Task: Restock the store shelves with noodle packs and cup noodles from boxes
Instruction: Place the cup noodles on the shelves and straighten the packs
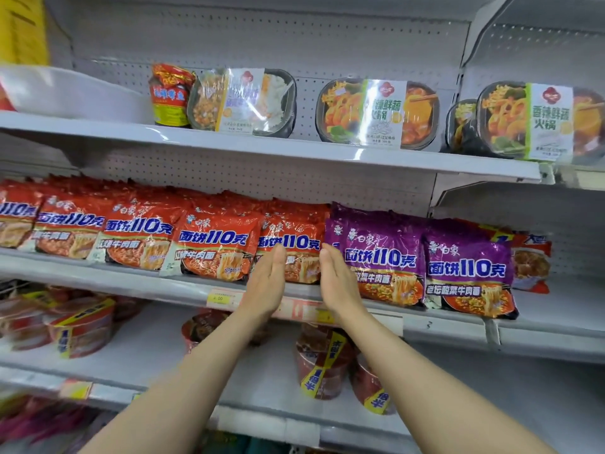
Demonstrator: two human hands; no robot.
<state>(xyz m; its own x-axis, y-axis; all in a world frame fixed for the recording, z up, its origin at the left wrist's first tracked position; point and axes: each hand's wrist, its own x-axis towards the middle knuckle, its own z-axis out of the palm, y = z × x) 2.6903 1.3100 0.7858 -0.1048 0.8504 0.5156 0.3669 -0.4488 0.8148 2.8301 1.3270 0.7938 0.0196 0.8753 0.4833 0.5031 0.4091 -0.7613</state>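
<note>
Far left, lower shelf (137,348): red cup noodles (82,329) with yellow bands, blurred, labels unreadable from here.

Middle shelf (114,276), left to centre: a row of red noodle packs (137,237) leaning back, overlapping one another, fronts facing you. A yellow price tag (222,298) sits on the shelf edge just left of your wrists.

Top shelf (262,145), left of centre: a red and yellow jar-like pack (170,95), touching a black rice meal tray (242,103).

Centre: your left hand (266,283) is raised with fingers straight and together, palm turned inward, gripping nothing. Its fingertips lie against the left side of the last red pack (294,244) in the row, or just in front of it; the angle does not settle which.

Your right hand (337,283) mirrors it, fingers flat and straight, palm inward, nothing in its grasp, at the seam where that red pack meets the first purple noodle pack (376,257). The two hands stand apart with the red pack's lower front showing between them.

Below your forearms, lower shelf: more red cup noodles (322,362) standing upright.

Right of centre, middle shelf: a second purple pack (468,270) beside the first, then a red and orange pack (530,260) behind it at the end of the row.

Top shelf, right: hot pot trays (376,113) with green and white sleeves, another (530,121) further right.
</note>
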